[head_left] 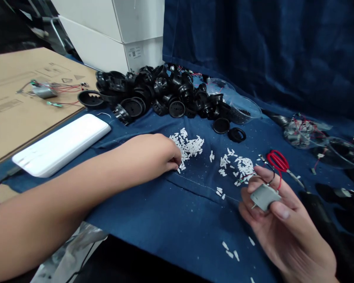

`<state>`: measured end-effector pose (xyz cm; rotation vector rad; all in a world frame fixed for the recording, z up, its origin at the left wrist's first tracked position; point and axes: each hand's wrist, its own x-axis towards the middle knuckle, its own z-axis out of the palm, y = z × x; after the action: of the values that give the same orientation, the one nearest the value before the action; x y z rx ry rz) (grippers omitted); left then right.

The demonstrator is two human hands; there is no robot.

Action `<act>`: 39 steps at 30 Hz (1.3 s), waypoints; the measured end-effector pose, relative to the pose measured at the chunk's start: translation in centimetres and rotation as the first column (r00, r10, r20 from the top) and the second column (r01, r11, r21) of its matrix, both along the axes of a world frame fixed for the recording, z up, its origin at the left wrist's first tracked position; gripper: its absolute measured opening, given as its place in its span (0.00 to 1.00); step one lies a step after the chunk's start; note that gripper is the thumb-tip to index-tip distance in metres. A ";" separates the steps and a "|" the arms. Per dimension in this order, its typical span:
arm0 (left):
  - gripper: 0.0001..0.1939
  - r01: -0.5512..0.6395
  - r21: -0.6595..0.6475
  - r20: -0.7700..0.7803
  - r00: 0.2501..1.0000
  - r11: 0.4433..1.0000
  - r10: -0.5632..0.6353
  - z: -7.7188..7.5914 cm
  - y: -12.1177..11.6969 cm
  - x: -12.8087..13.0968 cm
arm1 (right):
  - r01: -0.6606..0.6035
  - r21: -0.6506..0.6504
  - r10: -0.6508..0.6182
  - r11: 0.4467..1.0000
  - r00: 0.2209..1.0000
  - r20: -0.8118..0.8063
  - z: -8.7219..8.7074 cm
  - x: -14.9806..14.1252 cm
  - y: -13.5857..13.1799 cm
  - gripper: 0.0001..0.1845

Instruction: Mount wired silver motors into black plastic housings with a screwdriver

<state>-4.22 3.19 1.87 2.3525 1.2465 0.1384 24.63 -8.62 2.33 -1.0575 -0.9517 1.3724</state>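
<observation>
My right hand point(283, 224) holds a small grey motor point(264, 196) between thumb and fingers, with red and black wires trailing from it. My left hand point(157, 153) reaches across the blue cloth point(165, 212) and its fingers are curled at the edge of a pile of small white plastic pieces point(188, 146); whether they pinch a piece is hidden. A second scatter of white pieces point(238, 167) lies just beyond my right hand.
A heap of black round plastic parts point(159, 96) sits at the back. Red-handled scissors point(279, 161), clear plastic bowls point(243, 108), a white flat device point(61, 143), a cardboard sheet point(17, 94) with another wired motor point(44, 91), and white boxes point(112, 31) surround the work area.
</observation>
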 end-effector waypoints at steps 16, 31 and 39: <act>0.06 0.428 0.155 0.182 0.873 0.890 -0.452 -0.4 -3.3 3.4 | -0.154 0.005 0.145 0.988 0.943 0.299 -1.4 0.5 -0.5 0.18; 0.04 0.398 0.117 0.303 0.858 0.910 -0.414 -2.0 -4.6 4.9 | -0.317 0.051 0.184 0.947 0.666 0.723 -2.2 0.0 -0.2 0.10; 0.03 0.411 0.125 0.292 0.854 0.903 -0.430 -2.1 -4.7 5.1 | -0.328 0.008 0.239 0.945 0.704 0.668 -2.2 0.0 0.0 0.11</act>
<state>0.89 -1.46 -0.21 2.4698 0.5650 0.3907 24.62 -8.65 0.11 -1.3748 -1.7739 1.1545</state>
